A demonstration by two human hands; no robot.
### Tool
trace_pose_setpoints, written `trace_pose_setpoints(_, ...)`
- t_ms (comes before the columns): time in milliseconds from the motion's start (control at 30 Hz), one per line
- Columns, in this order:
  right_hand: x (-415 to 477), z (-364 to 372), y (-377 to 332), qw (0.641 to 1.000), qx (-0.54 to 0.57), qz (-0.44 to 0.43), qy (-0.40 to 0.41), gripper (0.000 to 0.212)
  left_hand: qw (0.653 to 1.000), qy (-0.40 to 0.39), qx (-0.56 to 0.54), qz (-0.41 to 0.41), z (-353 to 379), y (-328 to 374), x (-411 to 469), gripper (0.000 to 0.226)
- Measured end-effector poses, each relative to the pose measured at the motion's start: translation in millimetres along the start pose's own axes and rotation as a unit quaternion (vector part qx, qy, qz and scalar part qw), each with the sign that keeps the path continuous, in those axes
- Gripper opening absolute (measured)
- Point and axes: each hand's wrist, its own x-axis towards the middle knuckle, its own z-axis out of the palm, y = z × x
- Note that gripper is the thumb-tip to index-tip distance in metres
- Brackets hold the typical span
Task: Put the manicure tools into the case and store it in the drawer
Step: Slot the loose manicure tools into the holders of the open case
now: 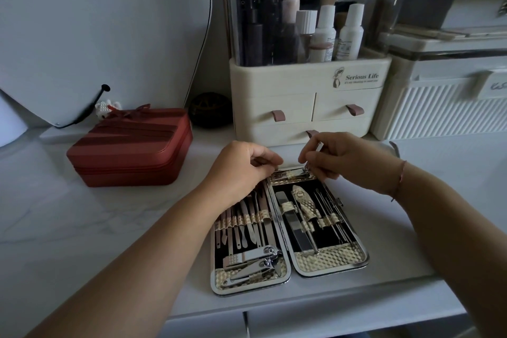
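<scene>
Things around the white bench

A red box with a bow on top sits on the white bench, on the left. Behind it lean a big white mirror and its black cord. A small white toy peeks out by the cord. A dark round ball sits near the wall. On top of the cream organizer, inside a clear cover, stand dark tubes and white bottles. A white ribbed box stands far to the right.
</scene>
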Motion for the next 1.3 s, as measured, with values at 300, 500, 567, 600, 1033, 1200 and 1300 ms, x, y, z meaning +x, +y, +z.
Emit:
trace_pose_setpoints(300, 0, 9, -5, 0.996, -0.062, -0.038, 0.044, 0.017, 1.0, -0.001, -0.011, -0.013, -1, 2, -1, 0.016)
trace_pose_setpoints(500, -2, 11, -10, 0.997, -0.071, -0.033, 0.017, 0.022, 0.998, 0.001, -0.054, -0.043, -3, 7, -3, 0.042)
trace_pose_setpoints(567, -1, 15, -13, 0.995, -0.091, -0.031, 0.017, 0.02, 0.999, -0.003, -0.026, -0.03, -4, 6, -2, 0.064)
trace_pose_setpoints(600, 0, 17, -14, 0.995, -0.096, -0.029, 0.026, 0.018, 1.0, -0.009, -0.016, -0.025, -4, 6, -3, 0.066)
trace_pose_setpoints(1033, 6, 25, -8, 0.99, -0.1, -0.028, 0.099, 0.004, 1.0, -0.023, -0.016, -0.01, -4, 3, -3, 0.014)
trace_pose_setpoints(1200, -4, -3, -1, 0.989, -0.055, 0.006, 0.135, 0.005, 1.0, -0.017, -0.003, -0.01, -5, 3, -2, 0.012)
trace_pose_setpoints(1300, -23, -36, 21, 0.957, -0.101, 0.072, 0.261, 0.002, 1.0, -0.027, 0.012, -0.002, -4, 5, -3, 0.013)
